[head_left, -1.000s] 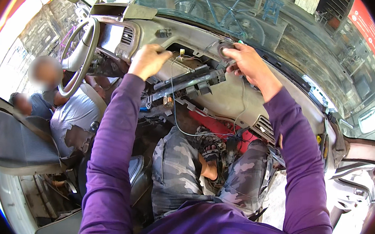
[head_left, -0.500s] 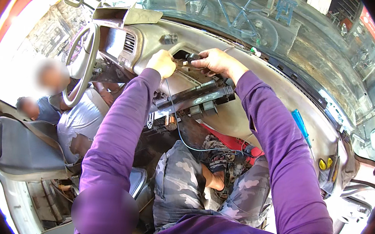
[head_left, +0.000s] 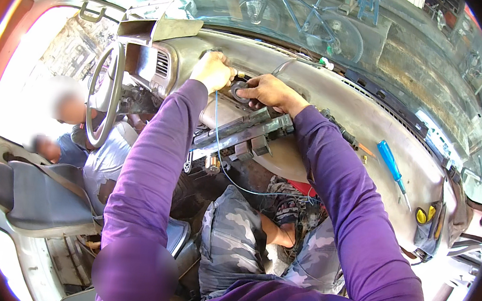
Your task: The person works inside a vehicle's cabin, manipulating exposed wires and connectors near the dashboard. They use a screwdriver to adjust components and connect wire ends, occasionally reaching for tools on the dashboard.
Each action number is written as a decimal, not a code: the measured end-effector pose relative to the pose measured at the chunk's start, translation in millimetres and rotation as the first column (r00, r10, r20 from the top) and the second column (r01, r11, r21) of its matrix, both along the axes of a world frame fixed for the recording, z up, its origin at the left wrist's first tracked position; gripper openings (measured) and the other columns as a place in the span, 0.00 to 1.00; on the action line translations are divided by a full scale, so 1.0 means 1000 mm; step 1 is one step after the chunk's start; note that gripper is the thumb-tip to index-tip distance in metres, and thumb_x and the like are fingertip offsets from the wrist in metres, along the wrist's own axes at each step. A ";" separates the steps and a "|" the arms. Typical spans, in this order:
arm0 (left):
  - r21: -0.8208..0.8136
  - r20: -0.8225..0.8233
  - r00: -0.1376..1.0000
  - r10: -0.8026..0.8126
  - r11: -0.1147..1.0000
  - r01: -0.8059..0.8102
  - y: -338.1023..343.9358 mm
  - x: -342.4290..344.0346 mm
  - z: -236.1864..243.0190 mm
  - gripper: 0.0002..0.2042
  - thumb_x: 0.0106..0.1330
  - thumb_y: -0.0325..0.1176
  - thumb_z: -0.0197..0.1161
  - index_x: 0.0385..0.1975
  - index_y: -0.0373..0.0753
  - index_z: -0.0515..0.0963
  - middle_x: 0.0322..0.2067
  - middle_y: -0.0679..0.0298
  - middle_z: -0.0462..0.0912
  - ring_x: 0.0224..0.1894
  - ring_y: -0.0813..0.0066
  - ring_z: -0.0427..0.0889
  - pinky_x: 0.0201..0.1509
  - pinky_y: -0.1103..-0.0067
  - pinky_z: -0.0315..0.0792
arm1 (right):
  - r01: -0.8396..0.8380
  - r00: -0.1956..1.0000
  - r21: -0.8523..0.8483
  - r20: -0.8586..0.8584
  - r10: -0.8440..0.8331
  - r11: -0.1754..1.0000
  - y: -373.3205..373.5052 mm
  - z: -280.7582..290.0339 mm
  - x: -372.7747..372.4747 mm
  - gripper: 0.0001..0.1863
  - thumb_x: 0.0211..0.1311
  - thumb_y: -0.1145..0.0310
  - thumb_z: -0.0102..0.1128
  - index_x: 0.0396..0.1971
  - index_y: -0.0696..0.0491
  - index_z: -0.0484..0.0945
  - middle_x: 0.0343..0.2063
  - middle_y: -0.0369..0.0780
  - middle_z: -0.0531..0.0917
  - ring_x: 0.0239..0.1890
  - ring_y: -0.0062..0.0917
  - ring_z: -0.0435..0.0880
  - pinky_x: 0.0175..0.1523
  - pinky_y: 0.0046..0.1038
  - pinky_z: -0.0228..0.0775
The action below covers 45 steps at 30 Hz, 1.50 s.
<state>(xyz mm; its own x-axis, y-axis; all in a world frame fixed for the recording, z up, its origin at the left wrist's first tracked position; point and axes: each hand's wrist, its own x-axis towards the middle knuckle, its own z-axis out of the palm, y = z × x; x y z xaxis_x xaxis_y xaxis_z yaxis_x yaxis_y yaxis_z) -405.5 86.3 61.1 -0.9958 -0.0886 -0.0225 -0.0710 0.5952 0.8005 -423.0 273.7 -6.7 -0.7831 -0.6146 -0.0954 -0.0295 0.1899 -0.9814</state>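
While the left hand pinches thin, curving wire, the right hand grips a dark round roll.

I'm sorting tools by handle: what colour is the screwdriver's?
Bright blue; the screwdriver's handle shows best in the head view.

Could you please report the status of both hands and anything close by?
Left hand at the dashboard, thin blue wire hanging below, grip unclear. Right hand gripping dark round piece. Long dark part just below both hands.
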 end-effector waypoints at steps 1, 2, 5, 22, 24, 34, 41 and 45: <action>-0.005 0.005 1.000 0.006 1.000 -0.006 0.008 0.003 0.005 0.16 0.65 0.26 0.67 0.50 0.25 0.77 0.29 0.59 0.85 0.25 0.77 0.80 0.28 0.80 0.73 | 0.012 1.000 -0.045 0.008 -0.012 0.999 0.002 -0.003 -0.001 0.18 0.63 0.59 0.73 0.41 0.60 0.86 0.27 0.37 0.83 0.28 0.20 0.79 0.34 0.27 0.70; -0.010 0.010 1.000 0.012 1.000 -0.011 0.016 0.007 0.009 0.17 0.65 0.26 0.67 0.51 0.25 0.77 0.30 0.60 0.85 0.25 0.77 0.80 0.28 0.80 0.72 | 0.013 1.000 -0.066 0.014 -0.012 0.998 0.003 -0.006 -0.005 0.17 0.63 0.60 0.73 0.42 0.59 0.86 0.28 0.36 0.84 0.28 0.20 0.79 0.34 0.26 0.72; 0.067 0.046 0.998 0.040 0.997 -0.043 0.017 0.013 0.006 0.16 0.66 0.29 0.69 0.49 0.27 0.78 0.30 0.61 0.85 0.26 0.78 0.79 0.27 0.81 0.71 | 0.042 0.998 -0.186 0.060 -0.031 0.982 0.003 -0.010 -0.008 0.16 0.64 0.61 0.72 0.43 0.59 0.86 0.29 0.36 0.84 0.29 0.20 0.80 0.35 0.26 0.74; -0.040 -0.074 0.995 0.069 0.997 -0.073 0.012 0.037 -0.014 0.09 0.68 0.30 0.67 0.39 0.30 0.84 0.27 0.64 0.84 0.28 0.78 0.81 0.34 0.79 0.73 | -0.064 0.944 -0.330 0.285 0.164 0.942 0.008 -0.010 -0.008 0.17 0.71 0.58 0.65 0.48 0.57 0.81 0.33 0.37 0.86 0.32 0.21 0.84 0.36 0.23 0.77; -0.219 -0.226 0.974 -0.032 0.975 -0.019 0.005 0.036 -0.023 0.08 0.68 0.29 0.66 0.40 0.29 0.84 0.28 0.63 0.85 0.30 0.77 0.81 0.37 0.77 0.74 | -0.042 0.889 -0.423 0.398 0.227 0.905 0.011 -0.004 -0.006 0.19 0.73 0.55 0.62 0.50 0.56 0.80 0.36 0.39 0.87 0.32 0.22 0.85 0.35 0.22 0.76; -0.351 -0.290 0.946 -0.147 0.936 0.038 -0.001 0.047 -0.017 0.07 0.66 0.30 0.67 0.37 0.32 0.84 0.30 0.59 0.85 0.33 0.75 0.80 0.40 0.76 0.73 | 0.132 0.851 -0.647 0.463 0.249 0.751 0.014 -0.001 -0.012 0.18 0.74 0.56 0.61 0.47 0.57 0.80 0.38 0.41 0.86 0.34 0.23 0.86 0.32 0.22 0.80; -0.651 -0.445 0.850 -0.283 0.753 -0.090 0.030 0.060 -0.010 0.05 0.60 0.26 0.68 0.33 0.36 0.80 0.61 0.52 0.73 0.57 0.51 0.79 0.55 0.67 0.76 | 0.187 0.892 -0.666 0.423 0.159 0.722 0.007 -0.001 -0.008 0.18 0.71 0.58 0.65 0.44 0.59 0.79 0.31 0.39 0.84 0.26 0.22 0.83 0.30 0.21 0.80; -0.811 -0.485 0.648 -0.586 0.579 -0.084 0.020 0.051 -0.008 0.07 0.60 0.26 0.65 0.37 0.36 0.78 0.66 0.50 0.67 0.55 0.43 0.78 0.56 0.63 0.75 | 0.237 0.909 -0.604 0.415 0.046 0.761 0.002 0.003 -0.004 0.14 0.70 0.61 0.66 0.39 0.60 0.79 0.25 0.38 0.82 0.23 0.21 0.81 0.25 0.21 0.72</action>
<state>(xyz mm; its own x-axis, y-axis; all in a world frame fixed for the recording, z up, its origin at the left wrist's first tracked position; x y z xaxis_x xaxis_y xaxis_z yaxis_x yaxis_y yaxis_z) -354.5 106.8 52.9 -0.6553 0.5199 0.5479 0.5095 0.8398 -0.1875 -426.9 275.6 -3.7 -0.8247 -0.5653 -0.0185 0.3553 -0.4923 -0.7946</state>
